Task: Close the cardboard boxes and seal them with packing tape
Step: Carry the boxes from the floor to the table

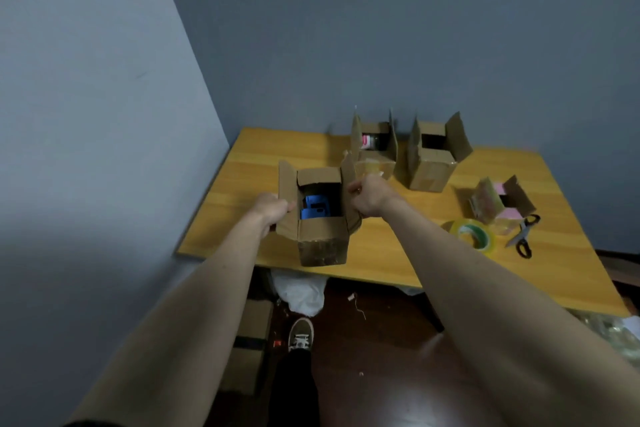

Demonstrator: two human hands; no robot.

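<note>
An open cardboard box [322, 239] stands at the near edge of the wooden table [398, 253], with a blue object [314, 206] inside. My left hand [272, 210] grips the box's left flap. My right hand [369, 194] grips its right flap. Both flaps stand upright. Behind it are two more open boxes, one [375, 152] with a jar inside and one [431, 163] to its right. A small open box with pink sides [502, 204] sits further right. A roll of clear packing tape [472, 232] lies flat near the front right.
Black-handled scissors [523, 236] lie right of the tape roll. Grey walls close the table in at the left and back. Under the table are a white bag [301, 295], cardboard boxes [249, 343] and my shoe [300, 334] on a dark floor.
</note>
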